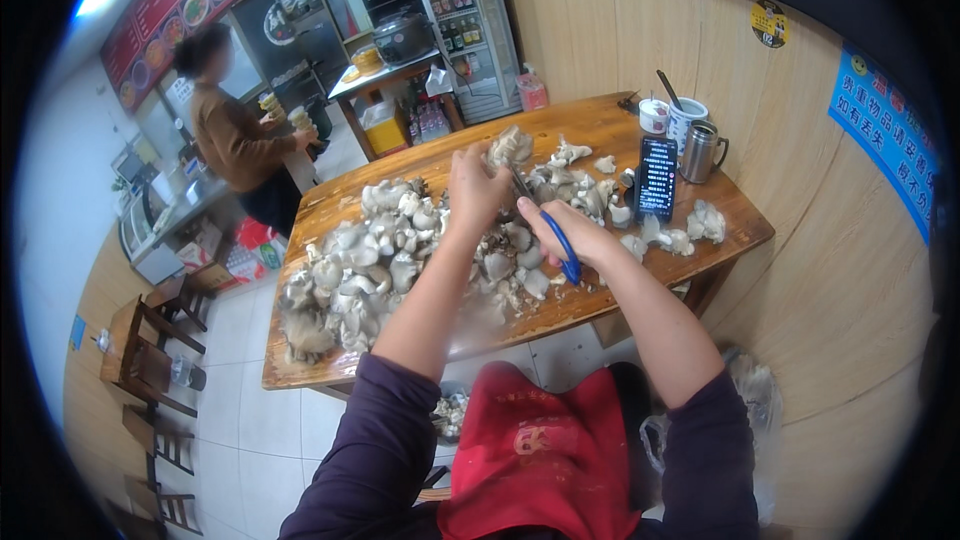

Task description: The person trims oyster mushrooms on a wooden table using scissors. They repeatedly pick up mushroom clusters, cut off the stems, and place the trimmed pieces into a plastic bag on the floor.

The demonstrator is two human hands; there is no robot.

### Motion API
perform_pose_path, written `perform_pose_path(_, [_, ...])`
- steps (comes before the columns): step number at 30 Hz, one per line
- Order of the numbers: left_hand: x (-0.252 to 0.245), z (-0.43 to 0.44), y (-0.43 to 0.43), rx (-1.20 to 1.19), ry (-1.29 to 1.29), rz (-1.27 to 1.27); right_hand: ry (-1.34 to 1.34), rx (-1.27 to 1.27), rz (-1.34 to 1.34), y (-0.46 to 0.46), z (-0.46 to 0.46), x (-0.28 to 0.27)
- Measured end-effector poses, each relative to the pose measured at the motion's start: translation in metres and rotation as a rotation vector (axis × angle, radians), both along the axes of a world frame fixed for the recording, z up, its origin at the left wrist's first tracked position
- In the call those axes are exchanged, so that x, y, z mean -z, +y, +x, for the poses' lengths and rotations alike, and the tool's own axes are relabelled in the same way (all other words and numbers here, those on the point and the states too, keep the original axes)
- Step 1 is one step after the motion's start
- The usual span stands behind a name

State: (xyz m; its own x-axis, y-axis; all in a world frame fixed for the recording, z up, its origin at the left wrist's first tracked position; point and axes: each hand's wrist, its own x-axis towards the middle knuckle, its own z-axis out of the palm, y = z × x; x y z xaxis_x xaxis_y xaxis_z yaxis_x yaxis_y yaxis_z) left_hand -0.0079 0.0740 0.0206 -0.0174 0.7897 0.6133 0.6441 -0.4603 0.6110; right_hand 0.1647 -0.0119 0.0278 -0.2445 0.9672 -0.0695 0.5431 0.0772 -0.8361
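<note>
My left hand (pixel 478 184) holds a cluster of grey oyster mushrooms (pixel 511 145) over the wooden table (pixel 739 221). In my right hand (pixel 574 229) is a pair of scissors with blue handles (pixel 561 249). Their blades point up toward the base of the held cluster; whether they touch it cannot be made out. Beneath and left of my forearms spreads a large heap of oyster mushrooms (pixel 360 259). More mushrooms (pixel 574 187) lie just beyond my right hand. Small trimmed bits (pixel 525 304) are scattered near the table's front edge.
A lit phone (pixel 655 178) stands upright before a steel mug (pixel 700 151), a patterned cup (pixel 684 120) and a paper cup (pixel 653 115). Below the table, a bowl (pixel 450 412) holds mushroom pieces. At the left another person (pixel 238 131) carries stacked items. A plastic bag (pixel 754 420) hangs at right.
</note>
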Motion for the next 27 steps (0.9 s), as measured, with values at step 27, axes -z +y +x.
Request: perform_pose_path(27, [0.020, -0.002, 0.034, -0.062, -0.069, 0.143, 0.025, -0.065, 0.063, 0.000, 0.017, 0.024])
